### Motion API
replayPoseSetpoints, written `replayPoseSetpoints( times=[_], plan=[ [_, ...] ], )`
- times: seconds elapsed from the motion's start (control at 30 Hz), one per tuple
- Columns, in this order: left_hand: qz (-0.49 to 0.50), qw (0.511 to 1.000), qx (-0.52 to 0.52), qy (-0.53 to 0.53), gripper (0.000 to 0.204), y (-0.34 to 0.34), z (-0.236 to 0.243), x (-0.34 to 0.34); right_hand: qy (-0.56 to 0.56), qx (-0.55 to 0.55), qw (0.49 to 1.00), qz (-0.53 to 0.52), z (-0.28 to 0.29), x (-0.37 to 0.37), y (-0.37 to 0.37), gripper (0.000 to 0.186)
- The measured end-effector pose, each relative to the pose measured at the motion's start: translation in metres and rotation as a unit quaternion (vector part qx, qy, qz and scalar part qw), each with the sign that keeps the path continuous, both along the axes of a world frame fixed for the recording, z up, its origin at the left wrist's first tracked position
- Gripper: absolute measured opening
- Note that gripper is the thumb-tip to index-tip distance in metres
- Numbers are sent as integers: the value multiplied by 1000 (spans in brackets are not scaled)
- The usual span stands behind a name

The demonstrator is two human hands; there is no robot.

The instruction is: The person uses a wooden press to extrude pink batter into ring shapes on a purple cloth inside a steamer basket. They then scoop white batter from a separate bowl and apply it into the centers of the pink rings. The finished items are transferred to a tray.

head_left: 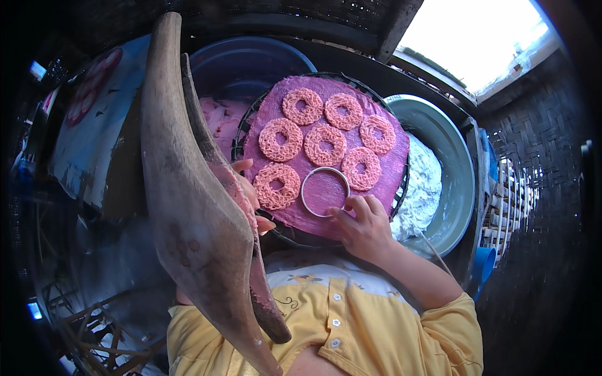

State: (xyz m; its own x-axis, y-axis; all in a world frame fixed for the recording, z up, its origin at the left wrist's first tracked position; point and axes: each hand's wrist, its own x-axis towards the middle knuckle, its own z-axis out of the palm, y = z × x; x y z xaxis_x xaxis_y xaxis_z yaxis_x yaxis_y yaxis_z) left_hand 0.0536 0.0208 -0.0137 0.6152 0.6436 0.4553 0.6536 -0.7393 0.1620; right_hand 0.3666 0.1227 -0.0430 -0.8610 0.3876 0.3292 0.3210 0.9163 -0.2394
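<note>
My left hand (246, 194), mostly hidden, grips a long, curved wooden press (194, 213) with two arms and pink paste (238, 203) between them, held upright at the left of the view. My right hand (360, 222) pinches the near edge of a thin metal ring (303, 188), which lies on a pink sheet (389, 166) over a round, dark latticed tray (238, 144). Several lacy pink dough rings (335, 144) sit on the sheet, above and to both sides of the metal ring.
Behind the tray are a dark blue basin (251, 50) and pink dough (219, 116). A grey-green basin (458, 175) holds white dough (420, 175) at right, near a blue cup (484, 263). A painted board (81, 156) leans at left. Woven walls (533, 125) and a bright window (470, 37) surround the workspace.
</note>
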Motion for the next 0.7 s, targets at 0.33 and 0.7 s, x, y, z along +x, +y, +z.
replayPoseSetpoints(
  times=[0.33,0.7],
  plan=[
    [61,998,0,8,53,-10,-13,3,1,29,999,25,-4,-5,3,34],
    [315,904,39,-285,36,33,0,82,43,-769,628,112,57,6,-16,78]
  ],
)
